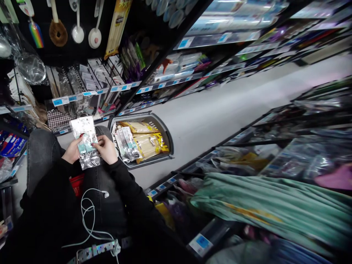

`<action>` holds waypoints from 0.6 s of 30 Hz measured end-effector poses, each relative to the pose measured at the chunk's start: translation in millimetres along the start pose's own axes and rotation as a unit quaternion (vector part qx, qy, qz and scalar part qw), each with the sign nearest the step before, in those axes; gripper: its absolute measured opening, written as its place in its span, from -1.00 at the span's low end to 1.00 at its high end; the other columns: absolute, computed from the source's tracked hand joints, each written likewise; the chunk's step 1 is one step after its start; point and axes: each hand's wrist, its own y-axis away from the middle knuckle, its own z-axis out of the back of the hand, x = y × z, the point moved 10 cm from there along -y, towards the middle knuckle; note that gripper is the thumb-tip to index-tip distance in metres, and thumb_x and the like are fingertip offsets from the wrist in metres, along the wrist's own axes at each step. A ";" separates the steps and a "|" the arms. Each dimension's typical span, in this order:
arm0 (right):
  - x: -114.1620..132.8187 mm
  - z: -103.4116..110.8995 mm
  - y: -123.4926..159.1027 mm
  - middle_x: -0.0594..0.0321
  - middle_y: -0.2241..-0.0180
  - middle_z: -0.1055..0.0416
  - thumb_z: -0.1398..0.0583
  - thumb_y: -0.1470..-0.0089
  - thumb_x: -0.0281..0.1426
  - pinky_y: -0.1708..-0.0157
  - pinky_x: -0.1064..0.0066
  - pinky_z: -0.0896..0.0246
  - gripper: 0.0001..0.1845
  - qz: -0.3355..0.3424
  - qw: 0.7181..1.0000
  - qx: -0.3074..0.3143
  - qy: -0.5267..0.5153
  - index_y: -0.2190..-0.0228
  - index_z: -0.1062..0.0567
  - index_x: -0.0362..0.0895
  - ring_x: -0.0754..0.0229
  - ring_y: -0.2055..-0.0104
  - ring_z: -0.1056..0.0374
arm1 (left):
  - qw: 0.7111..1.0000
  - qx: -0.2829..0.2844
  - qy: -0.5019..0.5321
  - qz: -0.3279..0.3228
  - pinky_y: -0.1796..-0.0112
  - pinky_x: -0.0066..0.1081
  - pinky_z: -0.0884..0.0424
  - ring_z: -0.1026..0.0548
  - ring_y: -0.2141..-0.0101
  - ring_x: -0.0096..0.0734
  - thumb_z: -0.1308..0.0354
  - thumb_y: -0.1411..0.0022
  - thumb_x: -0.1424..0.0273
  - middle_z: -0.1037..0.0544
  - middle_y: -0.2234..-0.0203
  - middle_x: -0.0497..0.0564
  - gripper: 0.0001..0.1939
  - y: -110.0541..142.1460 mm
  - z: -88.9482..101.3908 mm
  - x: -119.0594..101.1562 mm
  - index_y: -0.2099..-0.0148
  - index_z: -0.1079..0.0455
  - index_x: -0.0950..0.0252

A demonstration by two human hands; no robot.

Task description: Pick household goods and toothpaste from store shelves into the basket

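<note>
My left hand (72,151) and my right hand (107,149) hold a shiny clear plastic packet (87,143) with white and teal printing between them, above my knees. The fingers of both hands are closed on its sides, thumbs on the front. What lies inside the packet is too small to make out. Close to my right hand, a grey shopping basket (171,142) stands on the floor. In it lie yellow-and-clear packs of pale sticks (150,146) and several clear packets (127,145) on the left side.
Shelves with hanging ladles and brushes (58,33) rise in front. A lower shelf (90,92) holds packaged utensils. To the right, another shelf carries green cloth (264,205) and bagged goods. The grey aisle floor (198,121) runs between them. A white earphone cord (92,216) lies over my lap.
</note>
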 end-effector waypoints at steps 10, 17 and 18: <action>-1.7 63.6 0.6 0.43 0.56 -0.30 -0.32 0.24 -0.19 0.52 0.46 -0.16 -0.59 0.027 0.983 -0.068 -0.168 0.35 -0.34 -0.10 0.34 0.57 -0.21 | 0.996 0.081 -0.021 0.024 -0.07 0.04 -0.30 -0.40 -0.07 -0.01 0.11 -0.33 0.41 -0.47 -0.02 0.27 -0.50 7.8 -11.8 -5.8 -0.28 -0.14 0.43; 11.8 51.7 27.5 0.54 0.63 -0.03 -0.25 0.09 -0.09 0.73 0.48 0.20 -0.61 0.036 0.898 0.101 -0.427 0.28 -0.34 -0.04 0.48 0.78 0.23 | 0.996 0.077 -0.040 0.012 -0.06 0.01 -0.32 -0.41 -0.05 -0.02 0.11 -0.34 0.43 -0.48 -0.01 0.26 -0.55 7.8 -11.5 -7.1 -0.22 -0.22 0.44; 14.7 48.8 31.6 0.57 0.64 0.04 -0.26 0.11 -0.07 0.75 0.48 0.27 -0.57 0.050 0.876 0.127 -0.463 0.26 -0.34 -0.04 0.51 0.80 0.33 | 0.996 0.077 -0.040 0.011 -0.06 0.01 -0.32 -0.41 -0.06 -0.03 0.11 -0.33 0.44 -0.49 -0.01 0.25 -0.55 8.0 -11.7 -7.4 -0.23 -0.21 0.44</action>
